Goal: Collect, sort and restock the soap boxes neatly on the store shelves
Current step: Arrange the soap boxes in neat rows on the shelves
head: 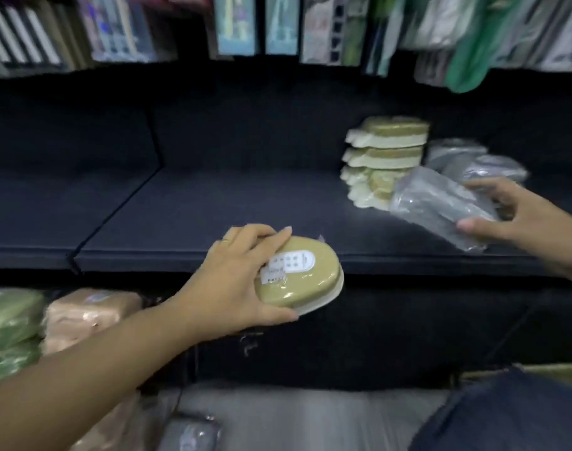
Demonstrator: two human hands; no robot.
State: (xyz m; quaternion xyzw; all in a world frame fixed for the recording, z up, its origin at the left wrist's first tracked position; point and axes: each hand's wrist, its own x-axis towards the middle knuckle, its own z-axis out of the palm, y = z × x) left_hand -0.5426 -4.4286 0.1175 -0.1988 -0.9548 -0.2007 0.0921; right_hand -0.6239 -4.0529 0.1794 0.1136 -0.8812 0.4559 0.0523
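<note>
My left hand (235, 281) grips an olive-green oval soap box (307, 271) with a white label, held just in front of the dark shelf's front edge (180, 255). My right hand (522, 219) holds a grey soap box in clear wrap (437, 203) above the shelf's right part. Behind it stands a stack of olive and cream soap boxes (385, 151); its lower ones lean forward. More wrapped grey soap boxes (473, 161) lie to the right of that stack.
Packaged goods (239, 24) hang above the shelf. Green wrapped boxes (7, 320) and beige wrapped boxes (89, 314) sit at the lower left. A grey wrapped box (190, 431) lies on the floor below. My dark-clothed knee (506, 415) is at the lower right.
</note>
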